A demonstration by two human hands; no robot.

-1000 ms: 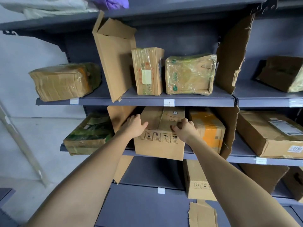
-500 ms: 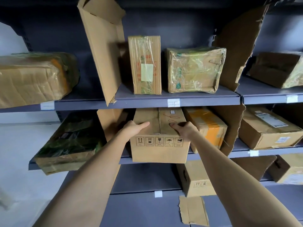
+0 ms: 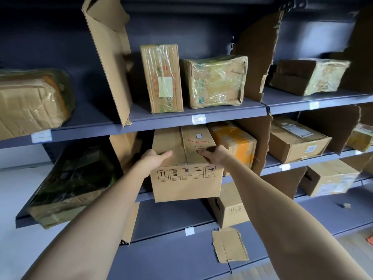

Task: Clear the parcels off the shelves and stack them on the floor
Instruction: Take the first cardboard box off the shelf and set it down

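A plain brown carton [image 3: 186, 182] with handling symbols on its front sticks out over the edge of the middle shelf [image 3: 272, 170]. My left hand [image 3: 154, 158] grips its top left corner, thumb lying across the top. My right hand [image 3: 214, 154] grips the top right edge, fingers curled over the lid. An orange-taped parcel [image 3: 236, 142] sits right behind it to the right.
The upper shelf [image 3: 161, 123] carries a tall wrapped box [image 3: 161, 79], a wrapped square parcel [image 3: 216, 81] and a leaning cardboard divider [image 3: 109, 57]. A dark wrapped parcel [image 3: 72, 182] lies at left, more cartons [image 3: 296, 140] at right. A small box [image 3: 230, 211] and cardboard scrap [image 3: 228, 245] sit on the lower shelves.
The carton has slid forward off the middle shelf edge toward me. Both hands shifted to its top corners, and my view has moved closer to the shelves.
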